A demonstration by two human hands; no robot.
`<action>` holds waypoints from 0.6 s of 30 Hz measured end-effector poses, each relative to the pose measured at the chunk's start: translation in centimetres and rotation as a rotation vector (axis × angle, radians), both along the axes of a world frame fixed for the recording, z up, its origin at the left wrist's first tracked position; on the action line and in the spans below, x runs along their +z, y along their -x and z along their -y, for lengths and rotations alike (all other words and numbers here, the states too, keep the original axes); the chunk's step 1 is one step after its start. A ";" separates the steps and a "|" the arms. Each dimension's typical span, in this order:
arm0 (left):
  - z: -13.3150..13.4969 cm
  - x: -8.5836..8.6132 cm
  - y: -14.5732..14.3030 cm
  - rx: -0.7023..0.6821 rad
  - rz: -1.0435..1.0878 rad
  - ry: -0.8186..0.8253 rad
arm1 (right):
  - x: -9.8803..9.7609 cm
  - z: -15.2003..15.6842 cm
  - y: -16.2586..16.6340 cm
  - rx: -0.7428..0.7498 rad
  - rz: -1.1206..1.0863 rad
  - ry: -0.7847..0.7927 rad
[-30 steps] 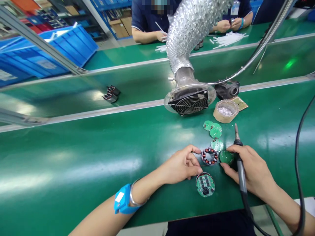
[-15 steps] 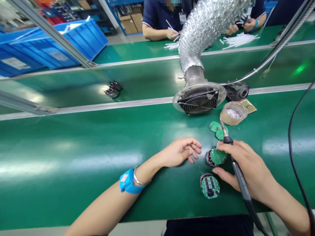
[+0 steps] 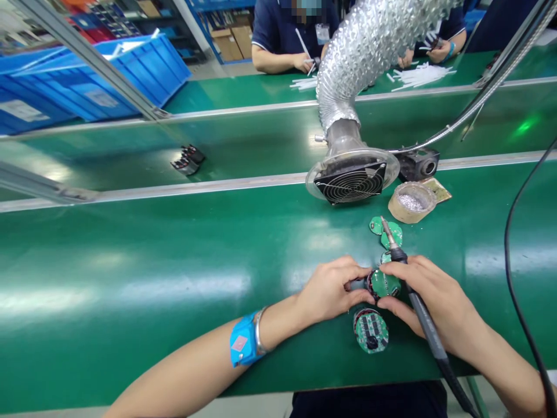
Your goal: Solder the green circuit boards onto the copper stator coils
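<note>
My left hand [image 3: 335, 288] has its thumb and fingers closed around the grey body of a round assembly topped with a green circuit board [image 3: 385, 283]. My right hand [image 3: 439, 299] grips a soldering iron [image 3: 424, 318], its metal tip pointing up and away, over the loose boards. The right thumb and a fingertip also reach the edge of that same circuit board. Just below, nearer to me, rests a second round assembly with a green board [image 3: 372, 332] bearing black components. Small loose green boards [image 3: 391, 235] lie beyond my hands, one partly hidden by the iron.
A round tub of silvery solder bits [image 3: 411, 202] stands behind the boards. A fume fan [image 3: 351, 183] on a foil duct [image 3: 348, 75] hangs near it. A dark part [image 3: 188, 160] sits on the middle strip. Co-workers handle white sticks [image 3: 422, 76] opposite; blue bins [image 3: 130, 75] stand left.
My left hand has moved right and closed on the round assembly. The iron's tip has shifted left, away from the solder tub. The dark part on the middle strip has slid left.
</note>
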State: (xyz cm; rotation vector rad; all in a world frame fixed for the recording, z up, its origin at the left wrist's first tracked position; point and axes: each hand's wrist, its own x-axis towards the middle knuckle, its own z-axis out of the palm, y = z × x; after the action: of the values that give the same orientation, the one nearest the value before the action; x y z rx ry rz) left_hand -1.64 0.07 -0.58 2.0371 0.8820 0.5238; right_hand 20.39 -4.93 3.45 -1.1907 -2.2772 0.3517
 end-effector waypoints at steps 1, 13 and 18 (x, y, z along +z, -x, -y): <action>0.0 0.1 0.2 -0.014 -0.004 -0.010 | -0.1 -0.1 -0.2 0.013 -0.009 0.013; -1.6 2.5 -0.3 -0.153 0.188 0.066 | -0.5 0.3 -0.6 0.016 -0.096 0.030; -1.4 3.1 -1.5 -0.070 0.183 0.225 | -0.7 0.3 -0.6 0.020 -0.107 0.007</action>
State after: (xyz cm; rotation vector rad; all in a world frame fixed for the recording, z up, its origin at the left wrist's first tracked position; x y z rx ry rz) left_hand -0.16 1.43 2.53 1.7789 0.7233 0.5379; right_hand 20.98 -5.26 2.79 -1.1256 -2.1992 0.4213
